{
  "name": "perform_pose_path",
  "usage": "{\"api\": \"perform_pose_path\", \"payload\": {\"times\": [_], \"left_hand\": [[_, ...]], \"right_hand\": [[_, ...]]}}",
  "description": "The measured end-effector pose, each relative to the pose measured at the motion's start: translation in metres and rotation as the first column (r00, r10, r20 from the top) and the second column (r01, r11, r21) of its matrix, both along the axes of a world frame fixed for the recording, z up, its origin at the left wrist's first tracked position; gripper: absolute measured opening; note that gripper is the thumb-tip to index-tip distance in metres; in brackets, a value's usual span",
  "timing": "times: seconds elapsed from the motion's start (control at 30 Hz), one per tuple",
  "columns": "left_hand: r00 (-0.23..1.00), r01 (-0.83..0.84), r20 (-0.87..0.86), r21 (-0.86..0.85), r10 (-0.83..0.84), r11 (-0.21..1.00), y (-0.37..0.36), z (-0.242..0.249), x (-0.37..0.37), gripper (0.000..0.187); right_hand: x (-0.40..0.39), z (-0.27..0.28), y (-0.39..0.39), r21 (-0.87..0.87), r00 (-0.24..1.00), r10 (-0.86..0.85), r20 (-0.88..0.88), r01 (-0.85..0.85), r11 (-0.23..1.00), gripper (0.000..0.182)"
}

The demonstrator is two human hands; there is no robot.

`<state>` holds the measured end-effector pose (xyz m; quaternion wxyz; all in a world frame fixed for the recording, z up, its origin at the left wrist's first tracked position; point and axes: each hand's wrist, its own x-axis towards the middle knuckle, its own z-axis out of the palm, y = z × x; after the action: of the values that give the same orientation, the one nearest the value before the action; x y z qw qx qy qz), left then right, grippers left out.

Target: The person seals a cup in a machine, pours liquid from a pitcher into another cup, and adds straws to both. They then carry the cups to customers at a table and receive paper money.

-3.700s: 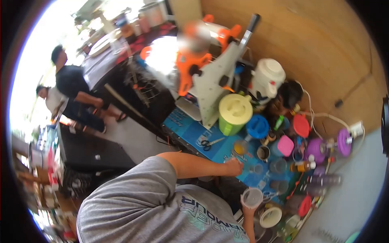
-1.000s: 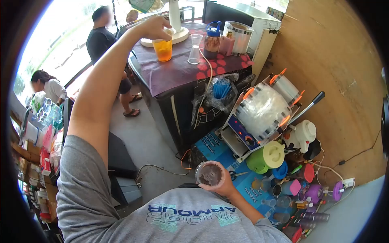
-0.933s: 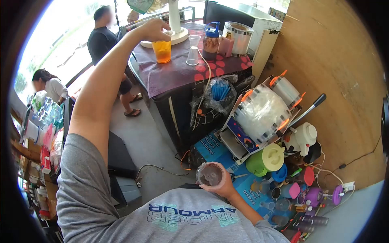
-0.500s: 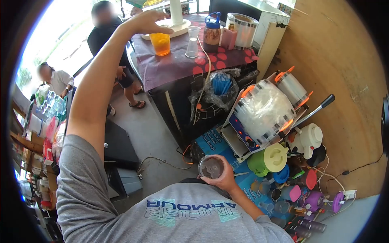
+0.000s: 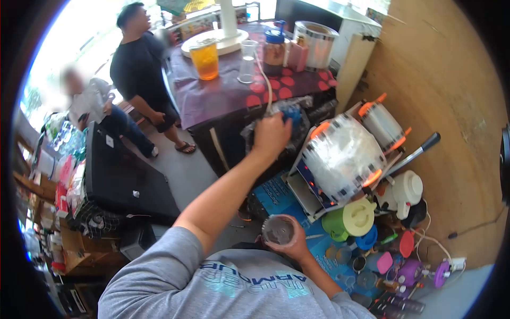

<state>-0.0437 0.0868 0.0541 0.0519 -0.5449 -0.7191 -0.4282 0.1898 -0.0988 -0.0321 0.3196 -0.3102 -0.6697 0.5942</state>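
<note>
My right hand is closed around a clear plastic cup of brown drink, held low in front of my grey shirt. My left hand reaches out to a plastic bag of blue straws hanging on the side of the dark counter; its fingers are turned away from me, so I cannot see their grip. A cup of orange drink stands alone on the purple cloth atop that counter.
An empty clear cup, a jar and a film roll share the counter. A cup-sealing machine, a green jug and several small containers crowd the blue mat at right. Two people are at left.
My left hand has let go of the orange drink, now standing on the counter, and dropped down to the straw bag. The right hand has kept the brown cup in place.
</note>
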Motion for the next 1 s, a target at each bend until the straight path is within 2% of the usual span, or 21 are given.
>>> {"api": "perform_pose_path", "payload": {"times": [0.13,0.17,0.2,0.23,0.3,0.33,0.37,0.43,0.5,0.53,0.6,0.73,0.83,0.9,0.93,1.0], "left_hand": [[0.991,-0.130,-0.027,0.042,0.132,0.991,0.015,-0.005,0.011,0.030],[0.988,-0.148,-0.035,-0.004,0.148,0.989,0.019,-0.007,0.015,0.029],[0.985,-0.170,-0.046,-0.048,0.168,0.984,0.023,-0.010,0.017,0.028],[0.986,-0.163,-0.054,-0.064,0.160,0.985,0.025,-0.014,0.020,0.026],[0.976,-0.210,-0.051,-0.009,0.210,0.978,0.031,-0.024,0.021,0.023],[0.979,-0.205,-0.009,0.007,0.205,0.979,0.028,-0.022,0.023,0.028],[0.982,-0.180,-0.024,0.175,0.187,0.968,0.025,-0.026,0.021,0.036],[0.986,-0.136,-0.063,0.229,0.155,0.964,0.015,-0.012,0.020,0.043],[0.993,-0.036,-0.104,0.185,0.056,0.982,0.016,-0.007,0.013,0.037],[0.992,-0.046,-0.103,0.188,0.066,0.981,0.016,-0.005,0.010,0.037],[0.989,0.003,-0.149,0.045,0.004,0.999,0.018,-0.003,0.009,0.032],[0.980,0.040,-0.199,0.078,-0.024,0.996,0.013,-0.015,0.008,0.029],[0.984,0.125,-0.136,0.070,-0.115,0.990,0.003,-0.011,0.002,0.029],[0.972,0.205,0.111,0.038,-0.208,0.978,-0.004,-0.004,-0.002,0.032],[0.971,0.206,0.115,0.040,-0.209,0.978,-0.006,-0.004,-0.007,0.032],[0.934,0.347,0.097,-0.007,-0.345,0.938,-0.007,-0.005,-0.016,0.037]], "right_hand": [[0.003,-0.005,0.001,-0.022,0.999,-0.049,-0.001,0.049,0.999,0.078],[0.005,-0.007,0.001,-0.041,0.997,-0.078,0.010,0.079,0.996,0.077],[0.009,-0.012,0.003,0.019,0.993,-0.090,0.074,0.089,0.996,0.079],[0.010,-0.010,0.003,0.031,0.996,-0.059,0.060,0.057,0.998,0.079],[0.008,0.003,0.002,-0.034,0.992,-0.103,0.067,0.105,0.994,0.078],[0.006,0.002,0.002,-0.019,0.997,-0.056,0.051,0.057,0.998,0.078],[0.008,-0.001,0.002,-0.024,0.995,-0.082,0.052,0.083,0.996,0.079],[0.010,-0.004,0.006,-0.020,0.995,-0.089,0.049,0.090,0.996,0.079],[0.011,-0.006,0.008,0.023,0.991,-0.114,0.071,0.113,0.993,0.075],[0.012,-0.008,0.009,0.034,0.992,-0.106,0.070,0.104,0.994,0.077],[0.010,-0.010,0.013,0.018,0.994,-0.089,0.064,0.088,0.996,0.077],[0.006,-0.004,0.020,0.032,0.992,-0.052,0.114,0.049,0.998,0.076],[0.003,-0.004,0.024,0.056,0.995,-0.028,0.093,0.022,0.998,0.076],[0.002,-0.004,0.025,0.070,0.994,-0.032,0.101,0.025,0.997,0.076],[0.001,-0.005,0.025,0.083,0.994,-0.039,0.103,0.030,0.996,0.076],[-0.003,-0.005,0.025,0.074,0.995,-0.032,0.097,0.024,0.997,0.076]]}}
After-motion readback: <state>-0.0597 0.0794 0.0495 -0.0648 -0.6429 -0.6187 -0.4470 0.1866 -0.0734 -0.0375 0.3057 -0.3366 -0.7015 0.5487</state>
